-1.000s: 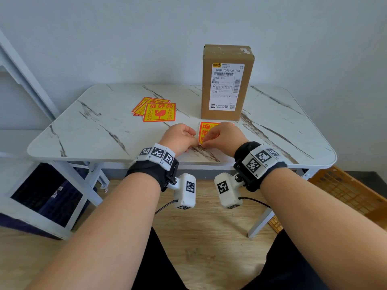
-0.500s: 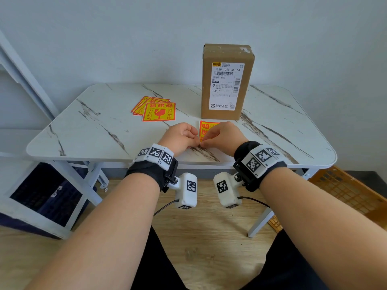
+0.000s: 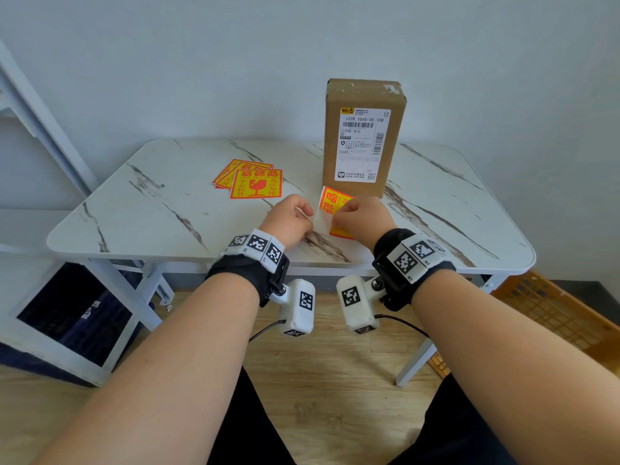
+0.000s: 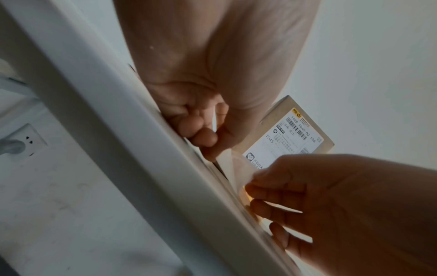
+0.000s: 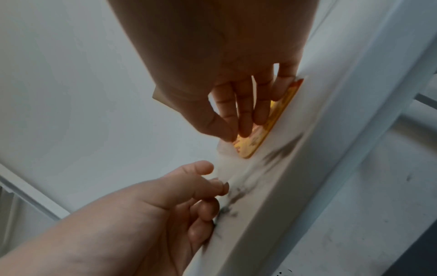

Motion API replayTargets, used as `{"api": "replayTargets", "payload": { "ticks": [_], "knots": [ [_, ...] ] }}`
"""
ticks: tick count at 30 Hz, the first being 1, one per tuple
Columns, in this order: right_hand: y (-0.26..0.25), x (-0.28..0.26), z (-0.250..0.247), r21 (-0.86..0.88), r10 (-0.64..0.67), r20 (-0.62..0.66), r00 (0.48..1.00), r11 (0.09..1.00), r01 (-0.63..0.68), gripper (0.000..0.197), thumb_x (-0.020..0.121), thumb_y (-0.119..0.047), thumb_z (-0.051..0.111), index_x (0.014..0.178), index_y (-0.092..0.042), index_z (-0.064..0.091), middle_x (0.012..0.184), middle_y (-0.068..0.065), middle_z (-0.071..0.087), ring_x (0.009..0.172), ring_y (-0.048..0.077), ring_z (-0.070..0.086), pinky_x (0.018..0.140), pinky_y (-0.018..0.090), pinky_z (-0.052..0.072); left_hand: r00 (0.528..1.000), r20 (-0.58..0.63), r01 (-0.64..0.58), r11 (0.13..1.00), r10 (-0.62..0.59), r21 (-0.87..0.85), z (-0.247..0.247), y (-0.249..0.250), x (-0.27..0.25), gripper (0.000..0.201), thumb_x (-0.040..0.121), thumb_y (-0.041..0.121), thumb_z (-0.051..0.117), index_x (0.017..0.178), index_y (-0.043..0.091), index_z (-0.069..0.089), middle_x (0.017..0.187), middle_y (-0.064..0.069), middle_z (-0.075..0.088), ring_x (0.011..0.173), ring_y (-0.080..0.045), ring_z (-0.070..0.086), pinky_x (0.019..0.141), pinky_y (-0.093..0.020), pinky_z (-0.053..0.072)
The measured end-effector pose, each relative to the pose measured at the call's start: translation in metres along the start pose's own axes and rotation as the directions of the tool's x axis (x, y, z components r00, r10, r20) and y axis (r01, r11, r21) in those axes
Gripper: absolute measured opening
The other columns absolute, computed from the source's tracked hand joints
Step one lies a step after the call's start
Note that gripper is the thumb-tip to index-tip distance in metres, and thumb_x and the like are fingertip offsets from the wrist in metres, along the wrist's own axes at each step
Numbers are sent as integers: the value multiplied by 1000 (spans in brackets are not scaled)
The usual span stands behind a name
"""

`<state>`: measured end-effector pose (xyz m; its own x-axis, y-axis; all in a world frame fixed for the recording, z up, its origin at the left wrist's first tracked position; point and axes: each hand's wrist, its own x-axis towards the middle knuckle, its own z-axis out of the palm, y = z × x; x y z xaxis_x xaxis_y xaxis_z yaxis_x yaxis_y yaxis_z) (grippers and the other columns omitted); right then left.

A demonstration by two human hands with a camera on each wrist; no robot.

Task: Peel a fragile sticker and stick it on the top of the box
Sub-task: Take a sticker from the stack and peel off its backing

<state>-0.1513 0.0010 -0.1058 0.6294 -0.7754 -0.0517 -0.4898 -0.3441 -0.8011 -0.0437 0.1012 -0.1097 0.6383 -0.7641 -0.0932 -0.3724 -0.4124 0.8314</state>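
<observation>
Head view | our left hand [image 3: 290, 218] pinches backing [image 3: 321, 220], right hand [image 3: 360, 218] pinches sticker [image 3: 330, 201], separating them | box [image 3: 364, 139] stands just beyond, ready for sticking.

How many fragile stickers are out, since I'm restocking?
At least 3: one being peeled between the hands before the cardboard box, plus a fanned stack on the table's left showing two or more; others may be hidden underneath.

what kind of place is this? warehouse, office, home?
Probably a room at home or a small office used as a makeshift packing spot, not a warehouse: a small marble-look folding table against a plain wall, wood-look flooring, one labelled cardboard box and a few spare fragile stickers.
</observation>
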Motion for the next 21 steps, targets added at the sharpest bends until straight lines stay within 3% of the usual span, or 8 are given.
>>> {"api": "replayTargets", "payload": {
  "ticks": [3,6,8,9,11,13,17,21],
  "knots": [
    [-2,0,-7,67,13,-63,998,998,-9,8,80,-11,57,73,-11,60,68,8,54,63,21,48,59,27,41,1000,-5,-23,999,23,35,-2,4,0,30,84,-7,42,95,16,59,60,-4,51,53,-17,48,49,-23,36],
    [2,2,-14,144,31,-124,992,989,-13,8,78,-12,53,70,-12,57,71,12,60,67,25,56,67,38,53,1000,0,-18,997,18,77,-4,7,1,43,84,-9,36,95,22,64,58,-6,49,55,-23,48,49,-23,37],
    [5,2,-20,202,53,-162,985,979,-19,10,78,-12,52,68,-11,55,71,14,62,69,30,63,76,46,58,1000,-4,-15,991,15,133,-4,8,2,48,83,-8,36,99,24,68,76,-16,62,68,-27,53,60,-28,42],
    [6,2,-23,223,65,-180,981,975,-24,13,78,-11,53,66,-12,54,72,13,65,71,31,66,80,48,59,1000,-8,-10,986,11,167,-5,7,2,49,84,-8,36,102,23,69,97,-22,67,75,-30,57,66,-30,44],
    [7,1,-29,246,72,-212,975,969,-18,16,80,-11,53,65,-15,55,72,11,68,71,27,68,82,49,60,1000,-14,3,974,0,228,-6,7,1,49,85,-6,37,105,24,70,129,-23,60,98,-37,63,75,-31,48],
    [5,1,-35,261,70,-241,968,965,-5,13,81,-12,54,68,-13,56,71,8,69,69,25,68,81,49,60,1000,-24,5,955,3,296,-8,6,2,48,85,-6,38,102,25,70,136,-20,56,113,-37,60,79,-30,47],
    [-1,0,-43,272,80,-301,950,962,5,7,81,-13,53,80,-8,59,80,15,74,72,30,72,80,50,60,999,-47,28,889,-8,457,-13,6,2,47,89,-6,37,110,23,68,145,-10,50,123,-31,54,90,-32,44],
    [-7,-2,-51,313,104,-358,928,950,14,7,80,-15,52,77,-10,54,69,11,67,62,23,64,76,46,62,998,-60,52,827,-22,559,-18,10,-1,47,91,-5,39,118,22,65,142,-10,52,119,-32,56,94,-37,47]
  ]
}}
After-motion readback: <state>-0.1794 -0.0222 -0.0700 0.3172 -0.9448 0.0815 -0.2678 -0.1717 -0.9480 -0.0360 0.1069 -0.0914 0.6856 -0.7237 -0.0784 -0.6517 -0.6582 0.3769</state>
